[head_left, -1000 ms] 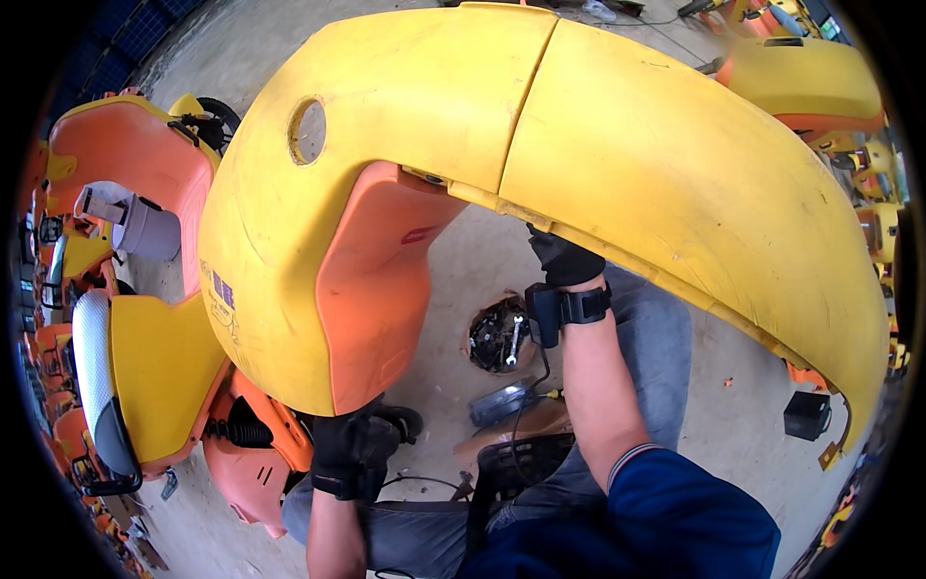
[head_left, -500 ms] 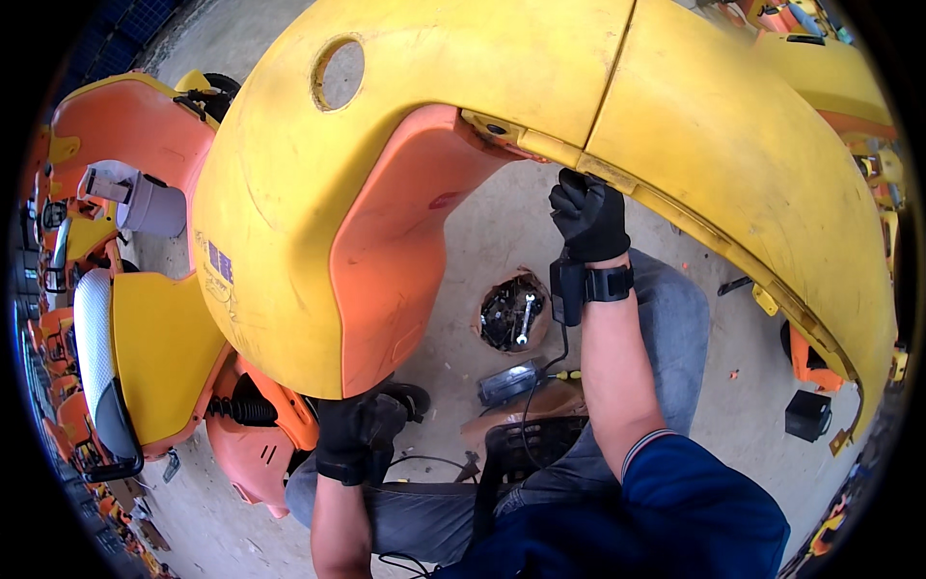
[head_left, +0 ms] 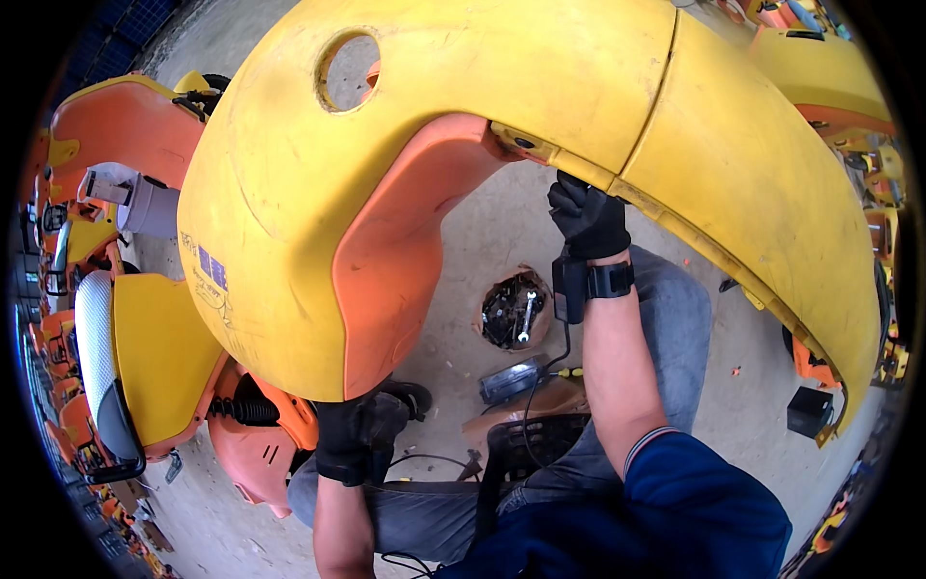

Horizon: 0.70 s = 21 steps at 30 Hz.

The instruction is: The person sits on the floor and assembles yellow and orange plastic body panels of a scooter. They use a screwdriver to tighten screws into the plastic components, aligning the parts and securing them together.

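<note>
Surroundings, left to right: I see a pale lilac plastic bucket (head_left: pixel 152 210), a yellow body panel with a silver-white edge (head_left: pixel 164 357), a black coil spring (head_left: pixel 243 409), a round container of dark small parts (head_left: pixel 499 323) with a silver open-ended wrench (head_left: pixel 527 317) on top, and a black box (head_left: pixel 810 413). The large curved yellow plastic shell (head_left: pixel 502 77) with an orange inner panel (head_left: pixel 386 270) blocks my view of the floor behind it. Its lower left end touches the black-gloved left hand (head_left: pixel 355 432); the fingers are hidden, so I cannot tell their grip. The black-gloved right hand (head_left: pixel 588 217) is curled narrow at the shell's underside flange, near the seam; I cannot tell whether it pinches the edge. Purple-blue printing (head_left: pixel 212 268) marks the shell's left flank.
</note>
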Tool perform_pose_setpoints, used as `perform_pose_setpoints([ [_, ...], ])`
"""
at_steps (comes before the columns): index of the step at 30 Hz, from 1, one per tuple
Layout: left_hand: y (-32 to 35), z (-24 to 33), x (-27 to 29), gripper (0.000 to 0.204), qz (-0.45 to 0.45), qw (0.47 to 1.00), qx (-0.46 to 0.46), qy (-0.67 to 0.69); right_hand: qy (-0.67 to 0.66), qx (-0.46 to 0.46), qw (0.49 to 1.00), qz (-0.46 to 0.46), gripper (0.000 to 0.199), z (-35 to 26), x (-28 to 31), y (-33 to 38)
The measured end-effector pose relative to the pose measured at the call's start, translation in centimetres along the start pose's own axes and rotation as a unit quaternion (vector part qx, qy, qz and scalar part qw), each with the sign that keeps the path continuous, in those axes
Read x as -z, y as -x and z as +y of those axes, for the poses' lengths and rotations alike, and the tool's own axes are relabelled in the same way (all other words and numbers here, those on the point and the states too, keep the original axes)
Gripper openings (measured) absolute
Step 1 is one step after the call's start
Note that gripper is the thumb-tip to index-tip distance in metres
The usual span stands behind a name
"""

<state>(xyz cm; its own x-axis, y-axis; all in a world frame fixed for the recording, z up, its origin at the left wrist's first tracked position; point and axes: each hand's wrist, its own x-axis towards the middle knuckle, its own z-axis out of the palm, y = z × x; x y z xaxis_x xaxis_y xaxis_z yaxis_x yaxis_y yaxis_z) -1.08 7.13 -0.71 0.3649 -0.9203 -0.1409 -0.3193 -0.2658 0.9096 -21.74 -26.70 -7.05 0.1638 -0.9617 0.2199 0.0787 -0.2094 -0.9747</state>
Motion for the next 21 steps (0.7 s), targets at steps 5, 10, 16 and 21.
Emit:
perform_pose_setpoints([
  [5,0.1,-0.5,0.2,0.036,0.012,0.999,0.026,0.019,-0.505,-0.266,0.821,0.025,0.014,-0.8,0.6,0.0],
  [10,0.5,0.5,-0.1,0.026,0.024,0.999,0.039,0.026,-0.3,-0.198,0.933,-0.018,0.017,-0.6,-0.1,0.5],
  [16,0.1,0.5,-0.1,0.028,0.011,0.994,-0.01,-0.105,-0.474,-0.272,0.837,0.032,0.015,0.2,0.2,0.3],
  [21,0.2,-0.5,0.0,0.028,0.009,0.998,0.023,-0.05,-0.451,-0.286,0.845,0.025,0.011,-0.5,0.1,0.5],
])
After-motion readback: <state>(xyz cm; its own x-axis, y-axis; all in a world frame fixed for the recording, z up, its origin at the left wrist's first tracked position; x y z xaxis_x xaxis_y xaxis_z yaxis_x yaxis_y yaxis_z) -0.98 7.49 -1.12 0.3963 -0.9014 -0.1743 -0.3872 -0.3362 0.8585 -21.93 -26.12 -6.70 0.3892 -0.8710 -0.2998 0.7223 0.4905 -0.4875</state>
